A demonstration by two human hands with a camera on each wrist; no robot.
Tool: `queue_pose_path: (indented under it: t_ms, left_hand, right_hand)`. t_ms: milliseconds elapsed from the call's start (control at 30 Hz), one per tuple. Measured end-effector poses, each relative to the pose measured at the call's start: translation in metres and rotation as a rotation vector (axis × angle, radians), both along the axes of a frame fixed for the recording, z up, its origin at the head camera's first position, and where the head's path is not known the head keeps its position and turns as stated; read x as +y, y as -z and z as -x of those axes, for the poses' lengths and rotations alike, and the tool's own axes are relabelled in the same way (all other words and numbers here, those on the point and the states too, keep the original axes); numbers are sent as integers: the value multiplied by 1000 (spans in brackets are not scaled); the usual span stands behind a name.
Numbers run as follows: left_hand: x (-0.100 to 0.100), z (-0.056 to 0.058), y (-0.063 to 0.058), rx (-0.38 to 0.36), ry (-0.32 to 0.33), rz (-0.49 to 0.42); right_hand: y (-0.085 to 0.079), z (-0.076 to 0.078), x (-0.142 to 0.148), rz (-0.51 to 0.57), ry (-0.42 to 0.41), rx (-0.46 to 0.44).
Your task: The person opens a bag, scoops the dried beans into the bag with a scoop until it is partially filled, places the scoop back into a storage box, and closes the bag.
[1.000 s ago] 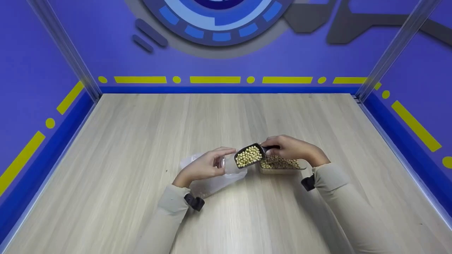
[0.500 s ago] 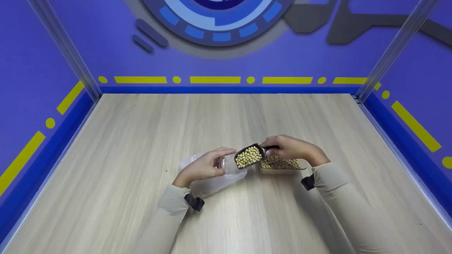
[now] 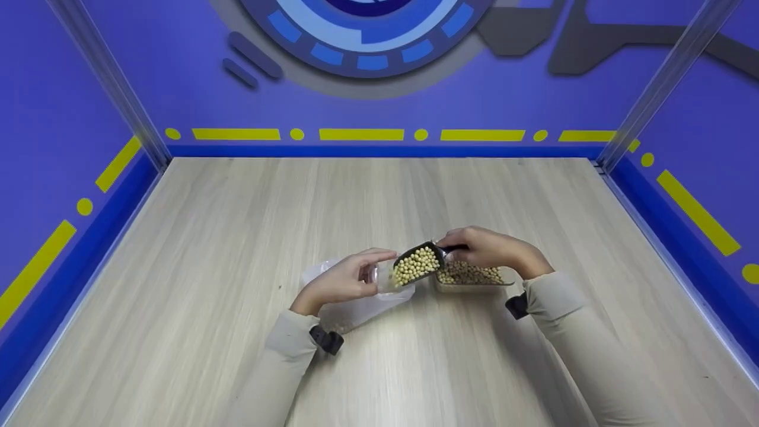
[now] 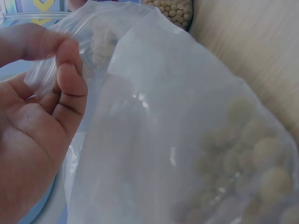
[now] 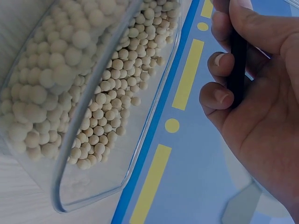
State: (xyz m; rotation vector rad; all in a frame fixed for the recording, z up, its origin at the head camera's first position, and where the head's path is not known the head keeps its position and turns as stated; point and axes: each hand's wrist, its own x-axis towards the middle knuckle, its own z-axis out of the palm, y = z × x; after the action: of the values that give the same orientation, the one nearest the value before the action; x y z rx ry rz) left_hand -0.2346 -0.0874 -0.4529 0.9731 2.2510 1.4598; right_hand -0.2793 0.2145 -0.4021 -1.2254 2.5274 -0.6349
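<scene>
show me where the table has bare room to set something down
The table is bare between the hands and back wall, outside the sleeves, and between them. It is crowded around the bag, scoop and tub, all close by the hands.

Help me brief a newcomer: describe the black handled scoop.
On the pale wood-grain table, find the bare right hand. It grips the scoop holding round yellowish beans. Black colour sets it apart from the clear plastic box and whitish plastic bag.

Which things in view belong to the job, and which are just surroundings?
In the job:
black handled scoop
pale yellow round beans
clear rectangular plastic box
translucent white plastic bag

Surroundings:
pale wood-grain table
purple-blue patterned wall panels
black wrist devices
</scene>
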Motion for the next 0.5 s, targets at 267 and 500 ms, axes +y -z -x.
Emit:
queue_pose_path:
  t_ms: [267, 500]
  left_hand:
    - [1, 0, -1, 21, 2, 5]
    - [0, 0, -2, 12, 5, -6]
  right_hand:
    - [-1, -1, 0, -10, -2, 12]
    - [-3, -2, -1, -20, 10, 4]
